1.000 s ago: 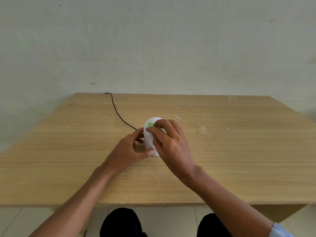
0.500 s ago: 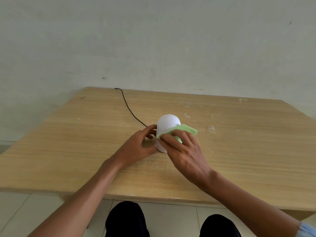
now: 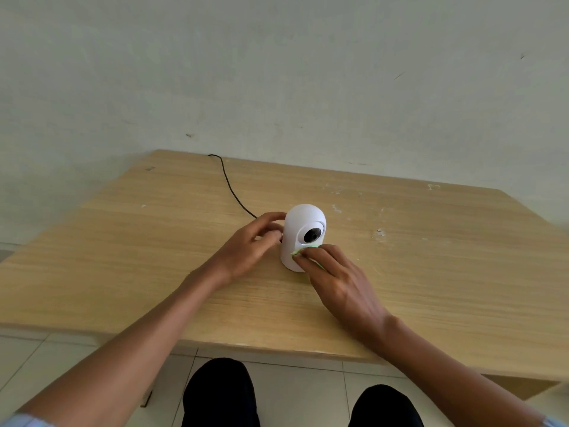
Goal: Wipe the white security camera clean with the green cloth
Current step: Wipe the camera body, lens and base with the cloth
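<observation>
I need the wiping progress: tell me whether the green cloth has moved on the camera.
Yes. The green cloth has dropped from the security camera's top to below its lens.

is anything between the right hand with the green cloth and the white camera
Nothing visible. The right hand presses the small green cloth directly against the lower front of the white domed security camera, just below its dark lens. The left hand steadies the camera's other side.

Your small white domed plastic security camera [image 3: 303, 234] stands upright on its base, its round black lens facing you and slightly right. Your pale green cloth [image 3: 300, 252] shows only as a crumpled sliver pressed against the camera's lower front, just below the lens.
</observation>
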Motion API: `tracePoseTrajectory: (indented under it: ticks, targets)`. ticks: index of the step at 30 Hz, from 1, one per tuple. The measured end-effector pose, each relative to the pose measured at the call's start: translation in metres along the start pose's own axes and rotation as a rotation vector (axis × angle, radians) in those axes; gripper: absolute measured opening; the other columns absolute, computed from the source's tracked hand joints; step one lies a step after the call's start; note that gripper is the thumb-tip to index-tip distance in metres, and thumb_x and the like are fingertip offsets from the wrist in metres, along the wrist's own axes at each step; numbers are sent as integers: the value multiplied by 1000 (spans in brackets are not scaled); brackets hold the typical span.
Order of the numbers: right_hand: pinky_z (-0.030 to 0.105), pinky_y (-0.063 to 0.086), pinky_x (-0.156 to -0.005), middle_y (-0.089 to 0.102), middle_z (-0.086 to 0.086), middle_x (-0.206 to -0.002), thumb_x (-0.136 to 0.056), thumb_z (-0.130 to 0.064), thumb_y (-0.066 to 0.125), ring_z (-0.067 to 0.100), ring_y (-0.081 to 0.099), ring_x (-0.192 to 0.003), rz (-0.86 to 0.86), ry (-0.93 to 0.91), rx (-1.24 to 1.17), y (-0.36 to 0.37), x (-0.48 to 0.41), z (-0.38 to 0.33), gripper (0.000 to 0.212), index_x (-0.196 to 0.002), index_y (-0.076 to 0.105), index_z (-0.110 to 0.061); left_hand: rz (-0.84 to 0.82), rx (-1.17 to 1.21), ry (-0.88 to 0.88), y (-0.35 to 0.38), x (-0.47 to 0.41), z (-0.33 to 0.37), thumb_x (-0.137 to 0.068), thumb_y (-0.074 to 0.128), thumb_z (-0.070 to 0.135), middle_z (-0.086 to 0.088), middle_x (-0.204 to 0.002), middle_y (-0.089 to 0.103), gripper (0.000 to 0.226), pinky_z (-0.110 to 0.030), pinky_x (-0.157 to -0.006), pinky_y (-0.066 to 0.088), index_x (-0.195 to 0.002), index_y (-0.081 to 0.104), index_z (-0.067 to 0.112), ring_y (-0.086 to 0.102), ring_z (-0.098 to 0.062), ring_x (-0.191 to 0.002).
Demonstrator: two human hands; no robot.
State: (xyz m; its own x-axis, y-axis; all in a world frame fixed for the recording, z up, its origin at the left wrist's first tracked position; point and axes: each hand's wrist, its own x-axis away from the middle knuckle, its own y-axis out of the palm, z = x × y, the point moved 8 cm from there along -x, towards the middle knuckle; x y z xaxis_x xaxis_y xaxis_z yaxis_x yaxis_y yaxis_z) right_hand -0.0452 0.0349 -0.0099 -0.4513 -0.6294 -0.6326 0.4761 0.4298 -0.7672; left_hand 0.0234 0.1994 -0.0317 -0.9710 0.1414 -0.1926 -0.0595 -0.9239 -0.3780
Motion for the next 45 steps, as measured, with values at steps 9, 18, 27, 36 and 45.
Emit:
tracePoseTrajectory:
  ticks: [9, 18, 27, 36, 45]
  targets:
    - [41, 59, -74, 66, 12, -114, -94, 2, 65, 28, 66, -100, 139, 236, -204, -13, -1, 21, 27, -120, 69, -1, -89, -5, 50, -8, -19, 40, -96, 63, 49, 10, -120, 74, 32, -33, -98, 52, -125, 69, 39, 69, -10, -111]
    - [42, 56, -58, 66, 3, -101, -93, -4, 65, 25, 65, -86, 89, 343, -198, -3, 8, 36, 16, -107, 71, -9, -87, 39, 43, -8, -21, 33, -96, 69, 39, 2, -120, 75, 30, -33, -99, 53, -126, 70, 35, 70, -21, -112]
    - [42, 51, -54, 62, 6, -98, -93, -5, 61, 26, 59, -74, 43, 367, -290, 5, -3, 23, 10, -102, 65, -6, -103, 24, 36, -7, -21, 36, -101, 65, 30, 2, -120, 76, 27, -23, -91, 50, -128, 69, 34, 71, -8, -102]
    - [47, 52, -59, 61, 4, -96, -96, -10, 61, 26, 59, -73, 96, 426, -331, -2, -3, 39, 9, -104, 65, -9, -105, 32, 44, -7, -20, 37, -89, 68, 46, 3, -119, 76, 39, -18, -90, 48, -127, 70, 35, 69, -2, -99]
    - [41, 51, -52, 63, 3, -97, -96, -10, 64, 21, 59, -73, 163, 345, -314, -17, -20, 20, 7, -103, 66, -9, -95, 34, 55, -7, -20, 35, -86, 67, 52, 4, -121, 76, 46, -30, -101, 51, -129, 69, 36, 71, -10, -109]
